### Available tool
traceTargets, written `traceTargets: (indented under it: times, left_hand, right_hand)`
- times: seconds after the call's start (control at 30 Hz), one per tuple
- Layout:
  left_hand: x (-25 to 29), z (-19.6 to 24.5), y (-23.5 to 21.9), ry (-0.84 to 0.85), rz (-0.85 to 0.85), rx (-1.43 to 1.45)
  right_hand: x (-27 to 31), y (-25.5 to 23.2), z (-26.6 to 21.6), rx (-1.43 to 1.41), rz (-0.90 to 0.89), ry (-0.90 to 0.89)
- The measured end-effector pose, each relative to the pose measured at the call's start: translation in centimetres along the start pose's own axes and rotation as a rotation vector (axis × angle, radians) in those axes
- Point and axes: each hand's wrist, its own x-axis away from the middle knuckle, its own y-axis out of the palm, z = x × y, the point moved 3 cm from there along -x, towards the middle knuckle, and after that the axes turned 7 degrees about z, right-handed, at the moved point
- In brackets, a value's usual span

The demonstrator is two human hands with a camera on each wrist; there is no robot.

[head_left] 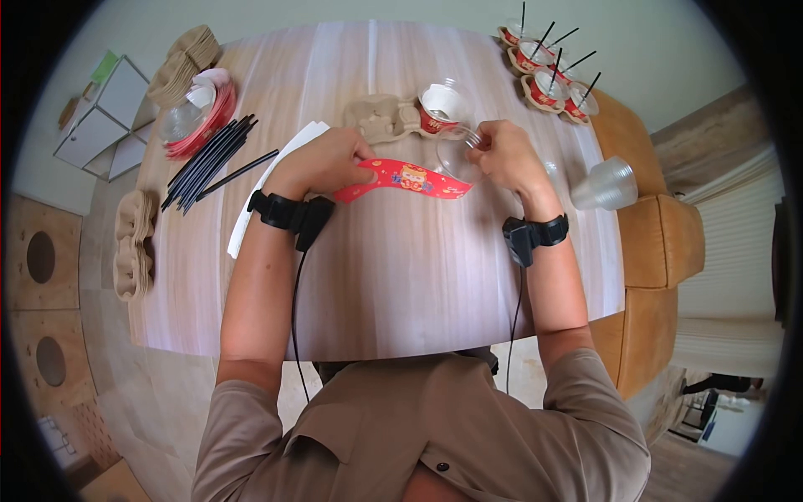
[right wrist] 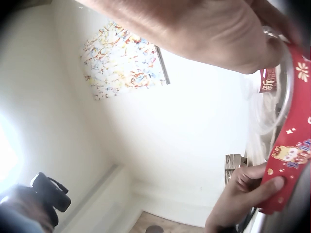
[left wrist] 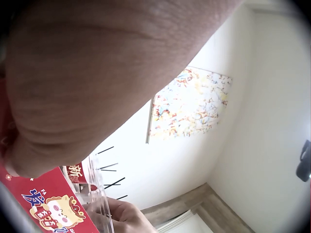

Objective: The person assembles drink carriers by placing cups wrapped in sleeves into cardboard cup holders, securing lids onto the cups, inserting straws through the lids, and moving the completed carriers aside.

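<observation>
My left hand [head_left: 326, 163] pinches the left end of a red printed paper cup sleeve [head_left: 410, 179], which lies spread flat in a curved strip. My right hand [head_left: 508, 156] grips a clear plastic cup [head_left: 452, 156], tipped on its side with the sleeve's right end against it. The left thumb [right wrist: 265, 191] lies over the sleeve's printed face in the right wrist view. Just beyond the hands, a finished-looking cup with a red sleeve [head_left: 437, 124] sits in a brown pulp cup carrier [head_left: 372, 113].
Black straws [head_left: 209, 163] and white paper strips [head_left: 284, 171] lie left, near stacked red sleeves [head_left: 219, 117] and a pulp carrier stack [head_left: 134, 243]. Nested clear cups [head_left: 606, 184] lie at right. Filled carriers with sleeved cups and straws [head_left: 548, 88] stand at the back right.
</observation>
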Motion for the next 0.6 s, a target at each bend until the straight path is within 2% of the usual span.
traceTargets:
  times: [0.17, 0.23, 0.33, 0.6]
  left_hand:
    - [0.0, -0.1, 0.1, 0.036, -0.007, 0.007]
    - [-0.1, 0.3, 0.1, 0.114, 0.016, -0.052]
    - [0.4, 1.2, -0.1, 0.064, 0.014, -0.072]
    - [-0.1, -0.1, 1.0, 0.007, -0.034, 0.043]
  right_hand:
    - [0.1, 0.4, -0.2, -0.010, -0.021, 0.018]
    - [0.4, 0.3, -0.3, 0.096, 0.083, -0.009]
    - [0.7, -0.6, -1.0, 0.201, 0.032, 0.035]
    - [0.6, -0.7, 0.3, 0.349, 0.055, 0.038]
